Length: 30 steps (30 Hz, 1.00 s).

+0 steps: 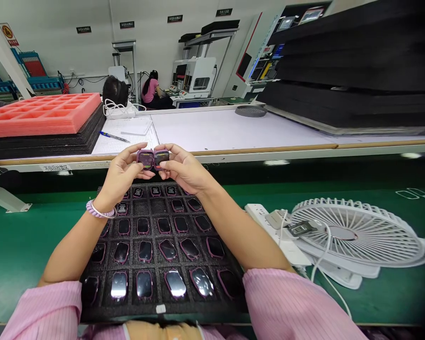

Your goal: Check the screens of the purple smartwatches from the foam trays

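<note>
Basically, left watch (145,160) & right watch (162,159) are side by side, raised near the far end of the foam tray (134,309), one per grip: left hand (121,172) & right hand (184,171) each pinch theirs, thumb vs. fingers. Prob. light, stiff, w/ slick, scratchable glass; best held by rims. Tray's on green tabletop (382,302), fan (343,233) to R.

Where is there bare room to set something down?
Bare: the white shelf top between the lined white paper and round grey disc; the green tabletop left of the rectangular black foam tray. Crowded: that tray, mostly filled with purple-framed screens, and the tabletop's right, with its round white fan and white power strip.
</note>
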{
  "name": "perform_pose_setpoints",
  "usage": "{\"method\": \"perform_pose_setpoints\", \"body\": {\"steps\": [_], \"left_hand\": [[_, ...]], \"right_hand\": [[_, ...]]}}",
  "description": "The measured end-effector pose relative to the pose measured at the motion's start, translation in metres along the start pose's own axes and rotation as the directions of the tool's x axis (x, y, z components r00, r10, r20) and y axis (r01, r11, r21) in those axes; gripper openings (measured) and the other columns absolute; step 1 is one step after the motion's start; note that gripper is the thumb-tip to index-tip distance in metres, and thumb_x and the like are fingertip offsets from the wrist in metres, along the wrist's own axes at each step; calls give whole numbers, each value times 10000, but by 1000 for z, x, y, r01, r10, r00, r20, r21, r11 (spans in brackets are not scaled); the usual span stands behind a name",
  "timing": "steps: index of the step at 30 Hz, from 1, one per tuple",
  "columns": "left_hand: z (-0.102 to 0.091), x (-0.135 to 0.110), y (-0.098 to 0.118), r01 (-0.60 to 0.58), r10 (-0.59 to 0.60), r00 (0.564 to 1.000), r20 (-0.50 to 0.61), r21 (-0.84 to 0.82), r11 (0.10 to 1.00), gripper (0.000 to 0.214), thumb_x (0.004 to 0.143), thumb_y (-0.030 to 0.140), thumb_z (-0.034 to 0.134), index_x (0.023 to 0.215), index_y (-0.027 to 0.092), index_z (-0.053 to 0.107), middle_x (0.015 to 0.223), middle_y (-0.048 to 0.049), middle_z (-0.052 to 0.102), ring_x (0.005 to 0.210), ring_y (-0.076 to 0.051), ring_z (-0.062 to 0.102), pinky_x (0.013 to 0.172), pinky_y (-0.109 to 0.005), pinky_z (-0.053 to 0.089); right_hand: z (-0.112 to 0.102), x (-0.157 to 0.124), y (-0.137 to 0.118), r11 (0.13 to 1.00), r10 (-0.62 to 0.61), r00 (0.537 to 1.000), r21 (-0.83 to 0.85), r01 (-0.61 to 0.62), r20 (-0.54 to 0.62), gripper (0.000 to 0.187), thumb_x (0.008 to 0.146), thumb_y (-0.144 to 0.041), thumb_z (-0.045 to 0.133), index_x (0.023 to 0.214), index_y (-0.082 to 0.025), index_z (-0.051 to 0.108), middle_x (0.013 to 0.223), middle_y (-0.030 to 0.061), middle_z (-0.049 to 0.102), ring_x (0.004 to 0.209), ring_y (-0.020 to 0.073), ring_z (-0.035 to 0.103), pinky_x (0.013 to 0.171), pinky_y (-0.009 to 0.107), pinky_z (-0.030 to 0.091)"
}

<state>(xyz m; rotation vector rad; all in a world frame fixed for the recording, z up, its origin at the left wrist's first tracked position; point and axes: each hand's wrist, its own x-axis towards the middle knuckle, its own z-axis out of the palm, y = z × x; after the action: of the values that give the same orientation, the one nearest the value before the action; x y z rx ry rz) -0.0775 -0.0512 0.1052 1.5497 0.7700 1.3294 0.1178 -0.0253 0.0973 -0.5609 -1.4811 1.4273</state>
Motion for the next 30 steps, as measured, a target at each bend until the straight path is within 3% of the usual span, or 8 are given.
{"method": "perform_pose_setpoints", "body": {"steps": [6,10,13,16,18,30], "left_hand": [[-1,-2,-11,-18,18,1000,-9,-7,1000,573,795,166,725,1344,215,569,1215,-74,696,755,-110,759,783,-245,667],[-8,16,-9,-89,90,995,-39,28,996,532,745,119,702,1256,218,593,1131,-46,697,730,-107,742,753,-246,655],[-17,44,-5,-134,137,987,-77,43,990,566,717,87,662,1262,224,599,1094,-42,704,752,-117,732,773,-267,653],[-25,71,-5,-137,141,987,-80,56,989,647,713,86,651,1340,230,587,1076,-51,713,778,-140,736,795,-289,646],[-28,82,-6,-152,155,985,-80,50,987,675,712,95,667,1367,232,580,1090,-59,718,784,-150,742,793,-295,640],[-22,92,-5,-200,200,974,-105,18,980,682,695,83,759,1328,270,589,1045,-26,711,738,-135,718,789,-295,629]], "right_hand": [[-3,-4,5,999,25,999,41,-26,22,517,706,-195,725,1194,-204,555,907,-4,654,661,115,617,644,286,502],[-4,9,1,1000,13,1000,27,-14,26,533,710,-210,758,1206,-215,563,907,-3,654,681,129,628,658,292,512],[-8,33,-3,998,-54,998,20,54,21,484,799,-354,821,1195,-230,573,953,16,649,690,132,619,671,301,524],[-13,62,-5,991,-131,991,40,131,-1,470,896,-580,786,1152,-238,590,943,32,628,714,145,613,633,285,502],[-17,76,-5,987,-154,988,43,154,-5,480,910,-634,771,1134,-242,605,902,27,608,728,155,613,618,278,487],[-17,81,-19,983,-177,984,47,178,-14,360,929,-488,752,1135,-225,617,935,37,670,692,147,624,599,270,499]]}}
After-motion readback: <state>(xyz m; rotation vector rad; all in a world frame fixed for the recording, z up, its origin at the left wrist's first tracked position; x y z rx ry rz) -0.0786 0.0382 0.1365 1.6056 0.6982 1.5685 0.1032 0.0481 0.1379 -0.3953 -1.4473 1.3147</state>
